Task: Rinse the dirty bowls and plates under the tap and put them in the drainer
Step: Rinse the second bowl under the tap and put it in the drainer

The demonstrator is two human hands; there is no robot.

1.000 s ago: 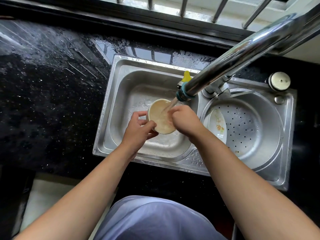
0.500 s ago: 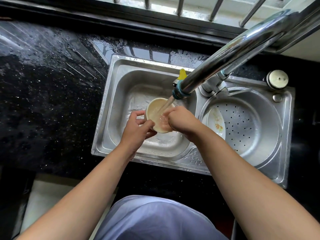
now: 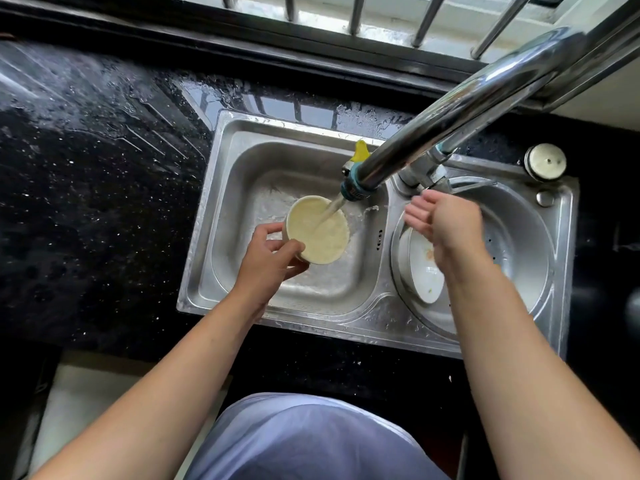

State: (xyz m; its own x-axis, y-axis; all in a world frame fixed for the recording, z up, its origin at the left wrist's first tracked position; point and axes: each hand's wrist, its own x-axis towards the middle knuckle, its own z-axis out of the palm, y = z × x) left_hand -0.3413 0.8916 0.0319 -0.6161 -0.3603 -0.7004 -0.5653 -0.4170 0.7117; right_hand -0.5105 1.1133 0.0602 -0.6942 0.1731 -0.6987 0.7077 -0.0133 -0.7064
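Observation:
A cream bowl [image 3: 318,230] is held over the left sink basin [image 3: 242,168], tilted toward me, with tap water running into it from the chrome tap's spout [image 3: 356,187]. My left hand [image 3: 268,259] grips the bowl's near-left rim. My right hand [image 3: 441,221] hovers open and empty above the round perforated drainer [image 3: 519,244] on the right, below the tap lever [image 3: 464,184]. A white plate [image 3: 420,271] with orange marks leans on edge against the drainer's left wall, partly behind my right wrist.
The wet black stone counter [image 3: 86,188] surrounds the steel sink. A round metal cap [image 3: 545,161] sits at the sink's back right corner. A yellow piece [image 3: 360,150] shows behind the spout. Window bars [image 3: 356,12] run along the back.
My right hand has let go of the bowl and moved right, over the drainer near the tap lever. The left hand still holds the bowl under the stream.

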